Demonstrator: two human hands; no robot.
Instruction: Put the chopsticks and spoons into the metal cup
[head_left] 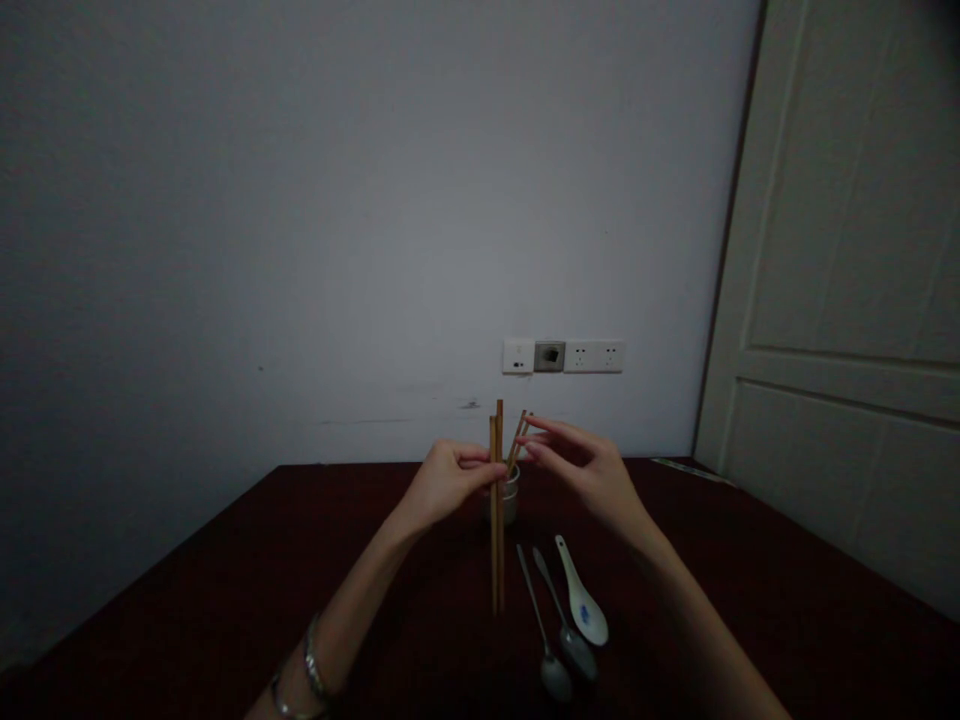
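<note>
Upright in my left hand [457,475] is a pair of wooden chopsticks [496,550], pinched between thumb and fingers, with their lower ends in front of the cup. Behind them stands a small pale cup [511,495], partly hidden by the chopsticks and my left fingers. More chopsticks [516,443] lean to the right out of this cup. My right hand [581,465] has its thumb and fingertips closed at the upper ends of those leaning chopsticks. Nearer me lie two metal spoons [555,675] [576,650] and a white ceramic spoon [585,608] with a blue mark.
The dark red table [262,580] reaches to a grey-white wall [375,200]. Wall sockets [592,356] sit above its back edge. A pale panelled door [847,300] stands at the right, and a thin flat strip [694,471] lies at the back right.
</note>
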